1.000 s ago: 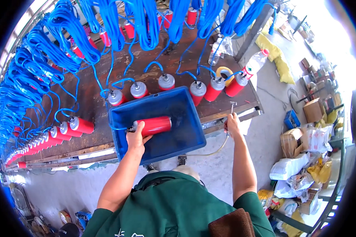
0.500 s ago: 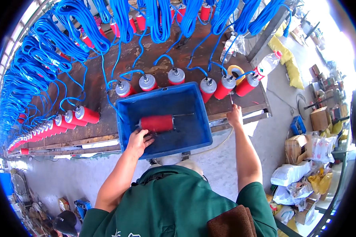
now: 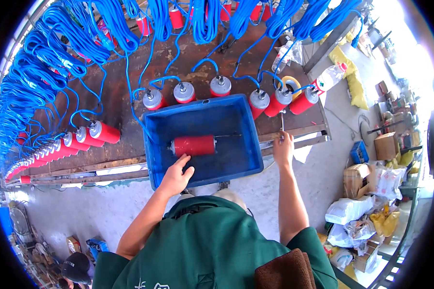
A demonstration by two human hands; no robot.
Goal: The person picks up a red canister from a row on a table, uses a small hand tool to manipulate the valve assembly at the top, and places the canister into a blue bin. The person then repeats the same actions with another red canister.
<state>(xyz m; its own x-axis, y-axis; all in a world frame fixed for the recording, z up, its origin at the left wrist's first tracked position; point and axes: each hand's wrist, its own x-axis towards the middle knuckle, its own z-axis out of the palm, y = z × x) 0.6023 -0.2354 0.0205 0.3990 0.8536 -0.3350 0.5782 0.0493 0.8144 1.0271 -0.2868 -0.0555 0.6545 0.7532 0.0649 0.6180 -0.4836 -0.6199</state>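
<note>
A blue plastic tub (image 3: 202,181) sits at the table's front edge. Inside it lies a red cylinder (image 3: 200,146) with metal fittings at its left end and a thin rod sticking out to the right. My left hand (image 3: 175,177) is over the tub's near left part, fingers apart, fingertips at the cylinder's near side; whether they touch is hard to tell. To the right of the tub, my right hand (image 3: 283,148) is closed around a thin metal rod tool (image 3: 282,124), pointing away from me toward the upright red cylinders.
Red cylinders with grey caps and blue cables (image 3: 220,86) stand behind and beside the tub. More (image 3: 103,132) lie in a row at left. Coiled blue cables (image 3: 205,19) hang above. A yellow tape roll (image 3: 290,83) and plastic bottle (image 3: 330,77) are at right.
The red cylinder, blurred by motion before, now lies still. My left hand has drawn back slightly toward me. My right hand has come nearer to me, showing more of the rod tool.
</note>
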